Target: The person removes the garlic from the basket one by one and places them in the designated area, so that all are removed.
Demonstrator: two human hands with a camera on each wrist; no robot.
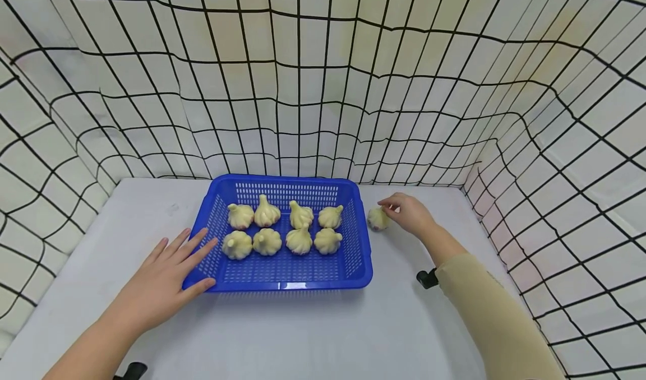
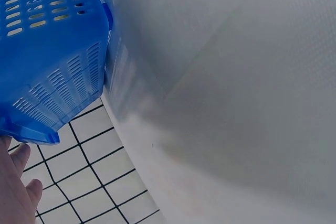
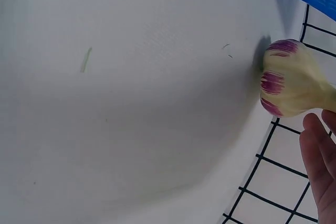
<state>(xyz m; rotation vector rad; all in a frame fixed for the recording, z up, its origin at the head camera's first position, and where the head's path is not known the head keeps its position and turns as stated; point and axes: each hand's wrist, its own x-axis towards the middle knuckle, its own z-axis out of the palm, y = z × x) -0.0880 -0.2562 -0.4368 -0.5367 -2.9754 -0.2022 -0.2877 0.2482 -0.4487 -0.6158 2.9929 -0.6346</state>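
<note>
Garlic bulb (image 1: 377, 219) is on or just above the white table (image 1: 323, 335), near the R wall of the blue basket (image 1: 303, 284) & outside it; exact contact w/ table unclear. R hand (image 1: 410, 216) is at its neck, but neck's cut off/hidden, so can't tell if the pinch is closed. L hand (image 1: 169, 279) is flat, fingers spread over basket's L rim, gripping nothing. 8 other bulbs (image 1: 266, 241) sit inside, 2 rows of 4. Main risk IMO: a slip, b/c any hold at the narrow neck would be small & the bulb looks smooth; if dropped, its rounded body could roll. Poss. also a bump vs basket's R wall if carried too low that way, jostling the rows, esp. the front pair nr centre, where one neck meets the bulb behind. Too much push from L hand could tilt or slide basket.
</note>
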